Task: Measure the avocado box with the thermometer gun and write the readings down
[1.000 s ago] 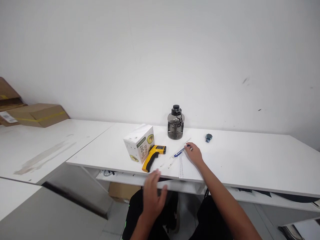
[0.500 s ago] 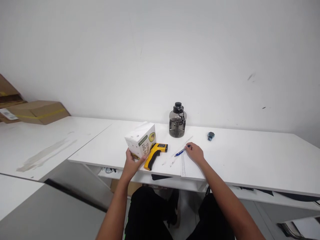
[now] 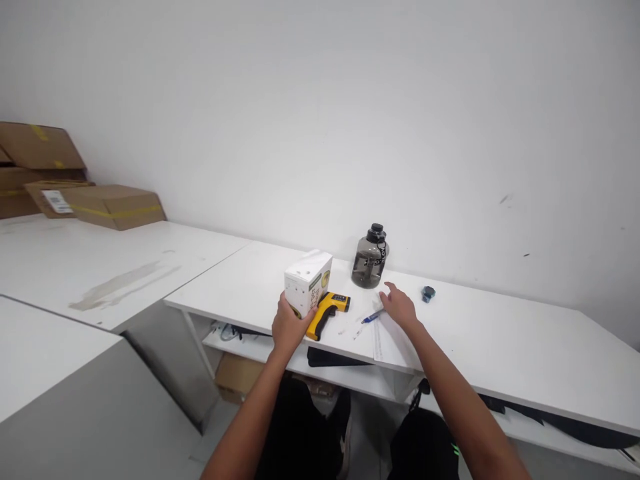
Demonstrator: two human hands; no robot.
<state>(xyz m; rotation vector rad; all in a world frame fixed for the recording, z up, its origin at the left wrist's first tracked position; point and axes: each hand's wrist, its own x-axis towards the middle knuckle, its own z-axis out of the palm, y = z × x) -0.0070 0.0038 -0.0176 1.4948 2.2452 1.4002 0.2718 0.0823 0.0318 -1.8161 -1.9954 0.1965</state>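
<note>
A small white carton (image 3: 308,281) with an avocado picture stands near the front of the white desk (image 3: 500,347). My left hand (image 3: 289,327) grips its lower near corner. A yellow and black infrared thermometer gun (image 3: 327,312) lies right beside the carton. My right hand (image 3: 399,307) rests with fingers spread on a sheet of paper (image 3: 387,343), its fingertips next to a blue pen (image 3: 372,317). A smoky grey water bottle (image 3: 371,259) with a black cap stands behind, near the wall.
A small blue-grey object (image 3: 428,293) lies to the right of the bottle. Cardboard boxes (image 3: 113,205) sit on a second white table (image 3: 75,267) at the left. A brown box (image 3: 237,377) and a lower shelf (image 3: 325,367) lie beneath the desk.
My left hand rose from below the desk edge and took hold of the carton. My right hand let go of the pen and opened. The view shifted left.
</note>
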